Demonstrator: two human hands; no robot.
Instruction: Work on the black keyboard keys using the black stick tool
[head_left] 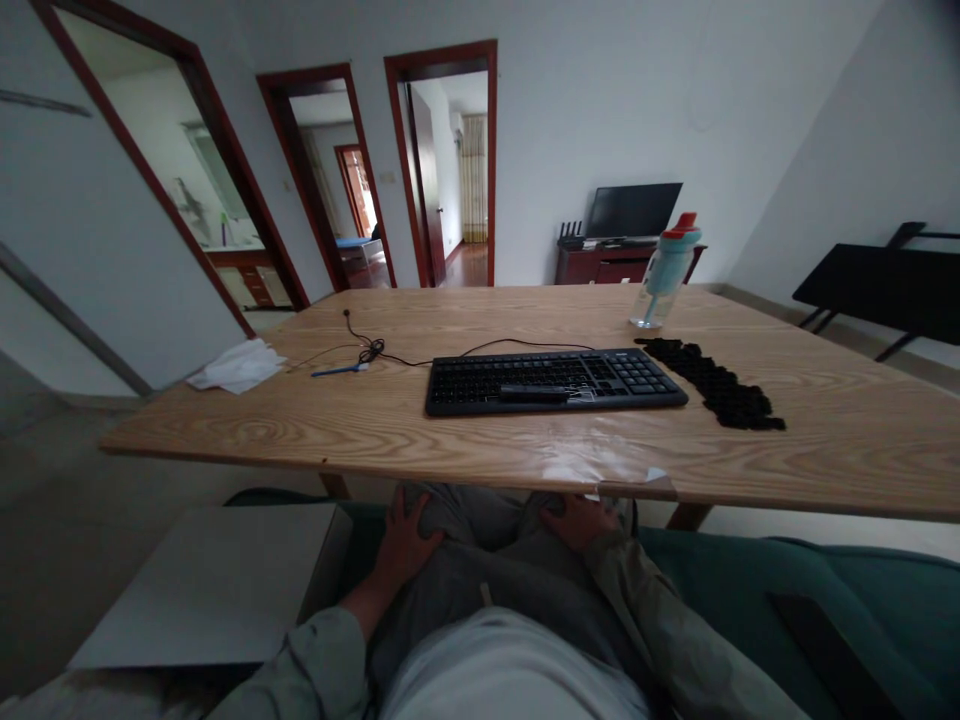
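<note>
My left hand (405,540) lies open on my left thigh, fingers spread, holding nothing. On my right thigh rests my right hand (583,520), open and without anything in it, partly under the table's edge. Before me on the wooden table (360,425) is a black keyboard (450,390). A keycap puller (534,394) with a black handle and wire loops lies across its keys. To the keyboard's right stretches a band of small black pieces (712,380), too dark to tell apart. A thin blue tool (337,371) lies left of the keyboard, beside a coiled black cable (370,350).
Crumpled white tissue (240,366) sits at the table's left end. A clear water bottle (660,280) with a red cap stands at the back right. Clear tape covers part of the front edge. A white box (210,580) is beside me on the green seat (720,570).
</note>
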